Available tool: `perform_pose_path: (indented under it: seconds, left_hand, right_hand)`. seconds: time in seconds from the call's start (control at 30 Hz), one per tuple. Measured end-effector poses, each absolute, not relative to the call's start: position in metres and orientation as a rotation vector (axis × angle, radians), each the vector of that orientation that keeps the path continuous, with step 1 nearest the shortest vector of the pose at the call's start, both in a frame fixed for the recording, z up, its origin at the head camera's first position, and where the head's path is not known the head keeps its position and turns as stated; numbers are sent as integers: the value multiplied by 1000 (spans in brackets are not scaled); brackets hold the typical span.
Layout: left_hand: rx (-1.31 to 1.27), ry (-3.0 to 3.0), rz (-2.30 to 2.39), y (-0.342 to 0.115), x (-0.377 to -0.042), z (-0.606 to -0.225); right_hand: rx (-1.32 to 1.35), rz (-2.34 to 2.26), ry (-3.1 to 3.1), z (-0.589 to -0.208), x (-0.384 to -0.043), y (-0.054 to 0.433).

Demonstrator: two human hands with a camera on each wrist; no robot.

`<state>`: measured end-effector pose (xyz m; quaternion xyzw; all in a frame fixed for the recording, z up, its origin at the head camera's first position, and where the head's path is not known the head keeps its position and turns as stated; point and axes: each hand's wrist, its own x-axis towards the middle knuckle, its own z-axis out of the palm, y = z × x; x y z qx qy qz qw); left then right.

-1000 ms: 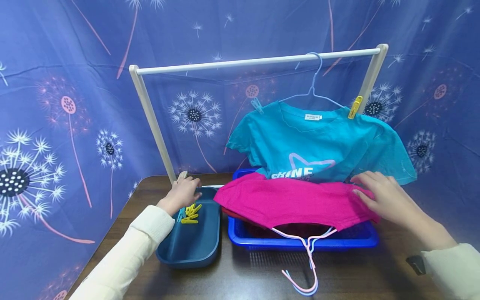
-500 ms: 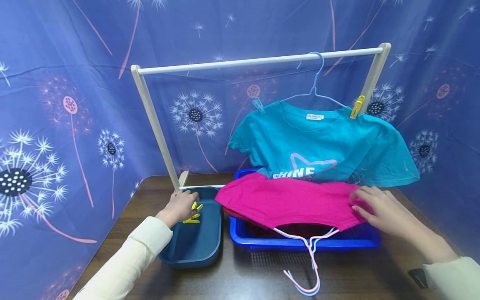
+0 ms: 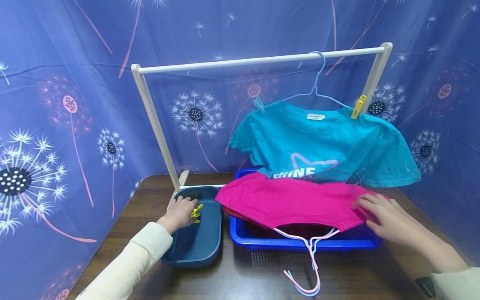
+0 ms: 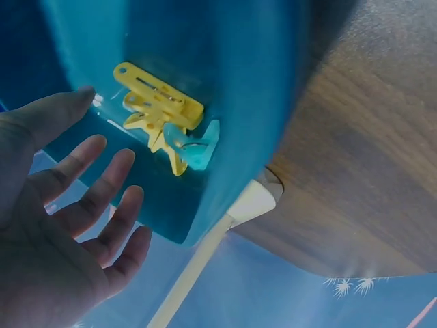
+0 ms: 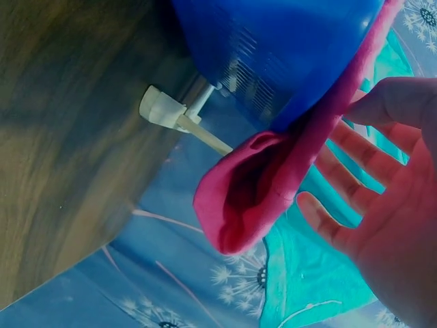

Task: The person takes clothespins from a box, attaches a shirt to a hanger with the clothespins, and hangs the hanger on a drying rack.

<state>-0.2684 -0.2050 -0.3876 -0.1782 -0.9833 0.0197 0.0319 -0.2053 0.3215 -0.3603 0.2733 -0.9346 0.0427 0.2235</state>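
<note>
In the head view my left hand (image 3: 181,213) is over the dark teal tray (image 3: 198,261), just left of the yellow clothespins (image 3: 196,211). The left wrist view shows its fingers spread and loosely bent, apart from the clips, with a turquoise clothespin (image 4: 194,145) lying against the yellow ones. My right hand (image 3: 388,216) is at the right sleeve of a pink T-shirt (image 3: 296,200), its thumb and fingertips at the cloth edge. Its fingers look relaxed in the right wrist view; whether they touch the cloth is hard to tell. Pink and blue hangers (image 3: 310,250) stick out from the shirt's neck.
A blue basket (image 3: 300,243) stands beneath the pink shirt. Behind it rises a rack with a white rail (image 3: 225,63), where a turquoise T-shirt (image 3: 318,137) hangs on a blue hanger (image 3: 316,83). A blue clip (image 3: 258,105) and a yellow clip (image 3: 358,106) are on its shoulders.
My left hand has come down from the tray's back rim to beside the clothespins, covering some. My right hand has shifted slightly right and down along the pink sleeve.
</note>
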Motion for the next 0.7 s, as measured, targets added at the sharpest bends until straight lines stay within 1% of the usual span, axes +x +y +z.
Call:
perform_pose_path:
  seconds: [0.23, 0.7]
  left_hand:
    - [-610, -2939, 71, -208, -271, -404]
    - [-490, -3017, 128, -203, -267, -409]
  right_hand:
    - [768, 121, -2551, -363, -202, 323]
    - [799, 71, -2411, -366, -207, 325]
